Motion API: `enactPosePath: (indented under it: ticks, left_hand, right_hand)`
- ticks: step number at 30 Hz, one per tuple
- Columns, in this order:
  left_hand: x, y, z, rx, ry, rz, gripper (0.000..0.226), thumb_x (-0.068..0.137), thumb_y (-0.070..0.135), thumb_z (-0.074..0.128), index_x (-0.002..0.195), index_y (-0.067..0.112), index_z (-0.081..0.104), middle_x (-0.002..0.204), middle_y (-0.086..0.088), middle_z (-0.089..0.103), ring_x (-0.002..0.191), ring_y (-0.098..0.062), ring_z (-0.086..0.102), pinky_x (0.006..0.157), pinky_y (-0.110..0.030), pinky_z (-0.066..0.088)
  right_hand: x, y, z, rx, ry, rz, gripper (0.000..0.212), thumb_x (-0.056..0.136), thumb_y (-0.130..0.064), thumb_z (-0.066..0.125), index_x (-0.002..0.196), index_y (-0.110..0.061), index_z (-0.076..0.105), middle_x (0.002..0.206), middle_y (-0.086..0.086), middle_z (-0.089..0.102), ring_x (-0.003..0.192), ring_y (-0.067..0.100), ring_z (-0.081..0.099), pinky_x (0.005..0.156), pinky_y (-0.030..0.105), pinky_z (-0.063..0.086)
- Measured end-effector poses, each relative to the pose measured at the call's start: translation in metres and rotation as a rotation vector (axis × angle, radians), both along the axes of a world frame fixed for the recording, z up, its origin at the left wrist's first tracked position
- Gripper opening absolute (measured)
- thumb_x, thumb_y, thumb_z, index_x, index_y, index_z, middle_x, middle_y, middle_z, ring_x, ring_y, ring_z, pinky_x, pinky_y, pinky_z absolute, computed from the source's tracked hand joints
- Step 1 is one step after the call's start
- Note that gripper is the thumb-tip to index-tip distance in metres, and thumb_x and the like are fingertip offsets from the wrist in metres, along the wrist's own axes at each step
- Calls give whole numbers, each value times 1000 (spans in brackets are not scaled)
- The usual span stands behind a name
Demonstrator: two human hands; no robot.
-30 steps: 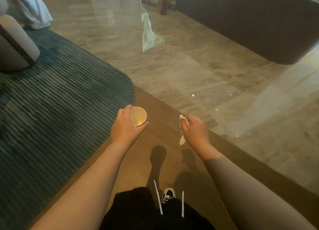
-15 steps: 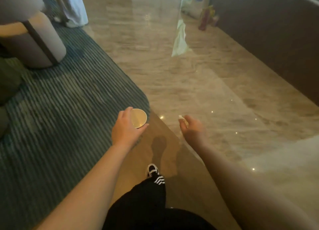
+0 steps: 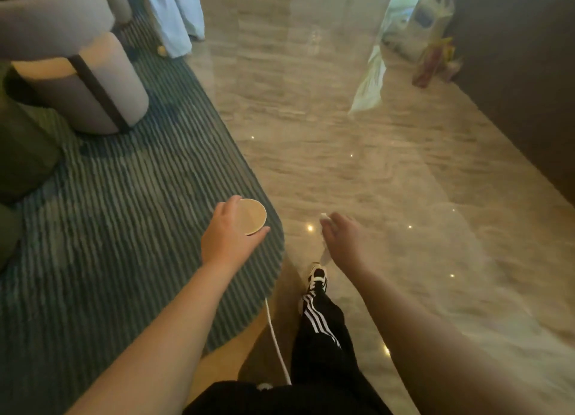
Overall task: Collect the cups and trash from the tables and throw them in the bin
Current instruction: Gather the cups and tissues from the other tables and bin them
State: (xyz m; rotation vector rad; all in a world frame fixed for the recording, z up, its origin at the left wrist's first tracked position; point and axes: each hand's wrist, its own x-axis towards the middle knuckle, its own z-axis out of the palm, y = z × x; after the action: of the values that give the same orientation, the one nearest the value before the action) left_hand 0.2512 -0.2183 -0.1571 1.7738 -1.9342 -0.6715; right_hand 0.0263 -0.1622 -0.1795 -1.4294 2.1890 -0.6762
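My left hand (image 3: 228,235) is wrapped around a small beige paper cup (image 3: 252,216), its open mouth turned toward me, held above the edge of the striped carpet. My right hand (image 3: 343,238) is closed on a small white scrap of paper trash (image 3: 324,218), with a strip of it hanging below the fingers. Both hands are held out in front of my body at about the same height, a little apart. No bin is in view.
A dark striped carpet (image 3: 109,228) covers the left side, with a round beige stool (image 3: 93,84) on it. Glossy marble floor (image 3: 389,181) stretches ahead. A dark counter wall (image 3: 522,87) runs along the right, with plastic bags (image 3: 432,19) at its base. My foot (image 3: 317,279) steps forward.
The view has moved forward across the floor; the stool and bags are nearer. Both hands keep their hold on the cup and the paper scrap. My leg has swung forward.
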Motion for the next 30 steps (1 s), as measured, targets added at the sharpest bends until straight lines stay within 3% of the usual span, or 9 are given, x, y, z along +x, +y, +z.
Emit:
enactPosePath:
  ticks: [3,8,13,21,26,30]
  left_hand:
    - [-31,-69,-6,-2,-10,44,72,68,53,76,125,24,43,119,-1,48,102,-26,53,74,-37,45]
    - [-97,-198,3,-14,-8,108,66,67,51,77,119,26,43,116,-2,49,98,-27,54,72,-38,46]
    - [-126,-297,15,-46,-20,192,69,67,48,79,121,23,45,118,-4,50,98,-23,52,69,-33,38]
    - [-115,-448,-1,-39,-47,340,70,67,47,79,122,19,46,118,-5,52,94,-21,52,67,-34,40]
    - [-82,-593,-16,-65,-59,414,73,67,49,79,124,20,44,120,-5,51,98,-27,55,69,-33,41]
    - [-53,-713,-5,-87,-61,409,73,66,50,79,122,22,43,116,-5,51,93,-23,54,65,-32,40]
  right_hand:
    - [-32,-76,-5,-7,26,45,30,95,-43,43,83,-19,57,77,-4,52,73,22,54,59,31,35]
    - [-106,-224,11,8,58,136,29,96,-41,46,81,-18,56,83,4,58,78,30,56,60,31,33]
    - [-144,-343,32,-34,77,177,30,95,-42,45,84,-18,59,82,2,56,77,30,57,61,29,30]
    - [-134,-523,12,11,43,313,36,96,-44,42,87,-15,62,88,5,60,78,31,60,62,33,42]
    - [-107,-680,-5,24,44,396,31,96,-40,47,86,-14,61,86,5,59,78,34,60,61,30,36]
    - [-78,-819,6,55,83,469,27,95,-36,48,92,-14,63,90,6,60,83,30,61,62,31,40]
